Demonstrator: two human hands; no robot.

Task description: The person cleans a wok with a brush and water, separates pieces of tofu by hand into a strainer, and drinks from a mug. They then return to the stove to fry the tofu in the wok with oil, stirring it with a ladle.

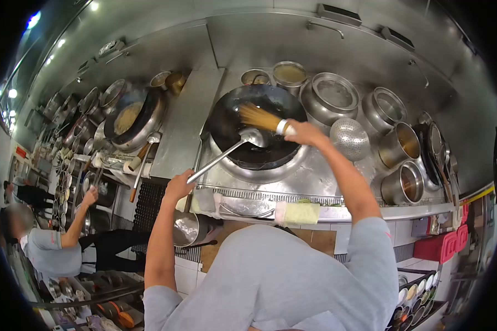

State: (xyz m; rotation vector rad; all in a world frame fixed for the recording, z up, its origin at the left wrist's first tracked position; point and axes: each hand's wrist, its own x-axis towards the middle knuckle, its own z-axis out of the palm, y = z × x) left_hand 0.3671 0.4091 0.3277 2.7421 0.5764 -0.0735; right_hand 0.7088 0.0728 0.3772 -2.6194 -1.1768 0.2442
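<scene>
A dark wok [231, 103] sits on the burner in front of me, its inside wet and shiny. My right hand [305, 133] grips a bamboo wok brush [259, 117] by its white-banded end, the bristles fanned out over the wok's inner surface. From the left, my left hand [179, 185] holds a long-handled steel ladle [254, 137] near the end of its handle. The ladle's bowl hangs over the wok, just below the brush.
Steel pots [327, 98] of liquid surround the wok at back and right, beside a perforated strainer [350, 139]. Folded cloths [297, 213] lie along the front rail. On the left, a person [52, 245] stands near another wok [128, 118]. Red bins [436, 248] are low right.
</scene>
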